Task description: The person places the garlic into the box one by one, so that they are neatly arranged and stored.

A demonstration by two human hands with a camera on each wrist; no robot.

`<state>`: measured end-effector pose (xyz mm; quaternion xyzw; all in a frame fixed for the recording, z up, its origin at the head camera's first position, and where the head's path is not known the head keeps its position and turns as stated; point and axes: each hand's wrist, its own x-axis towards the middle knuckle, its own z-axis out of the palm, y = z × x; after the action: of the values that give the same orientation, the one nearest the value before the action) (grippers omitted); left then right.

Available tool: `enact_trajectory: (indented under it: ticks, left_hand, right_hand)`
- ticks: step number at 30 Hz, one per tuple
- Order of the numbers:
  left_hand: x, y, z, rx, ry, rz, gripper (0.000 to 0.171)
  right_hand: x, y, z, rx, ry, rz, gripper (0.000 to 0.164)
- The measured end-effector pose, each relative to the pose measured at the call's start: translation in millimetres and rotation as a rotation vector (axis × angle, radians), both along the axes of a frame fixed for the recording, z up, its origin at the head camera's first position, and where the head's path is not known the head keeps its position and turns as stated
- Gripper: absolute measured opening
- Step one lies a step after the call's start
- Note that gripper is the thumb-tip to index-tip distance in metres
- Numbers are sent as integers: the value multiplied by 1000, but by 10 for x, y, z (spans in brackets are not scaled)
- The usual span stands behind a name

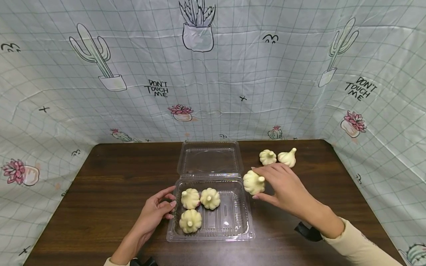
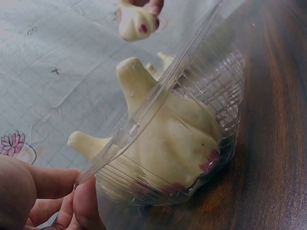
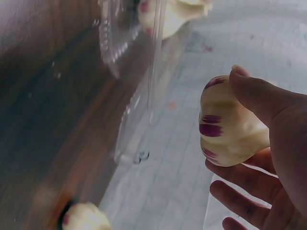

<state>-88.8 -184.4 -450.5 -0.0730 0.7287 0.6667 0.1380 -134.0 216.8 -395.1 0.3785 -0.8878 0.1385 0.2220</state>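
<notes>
A clear plastic clamshell container [image 1: 229, 236] lies on the table with its lid [image 1: 210, 160] folded back. Inside its left half sit three garlic bulbs, one at the front [image 1: 190, 221], one behind it [image 1: 190, 198] and one near the middle [image 1: 210, 198]. My left hand [image 1: 154, 212] pinches the container's left rim between thumb and finger, as the left wrist view shows. Just above the container's right edge, my right hand [image 1: 283, 188] holds another garlic bulb [image 1: 253, 183] between thumb and fingers; purple marks show on its base in the right wrist view.
Two more garlic bulbs lie at the back right of the dark wooden table [image 1: 126, 184], one upright [image 1: 267, 157] and one tipped [image 1: 287, 158]. A patterned cloth [image 1: 213, 74] hangs behind the table and along its sides.
</notes>
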Motion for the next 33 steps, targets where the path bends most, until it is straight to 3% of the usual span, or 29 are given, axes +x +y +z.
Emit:
enact_trajectory:
  ticks: [14,24,33]
  left_hand:
    - [0,5,1,-6,-3,3,55]
    - [-3,18,-6,-12,0,16,54]
    - [13,13,-15,-1,11,0,55]
  right_hand:
    - [18,-335,-107,97,110,201,76]
    - [72,-505,-129,215,79,241,75]
    - [79,-620,-161,254,63,342,78]
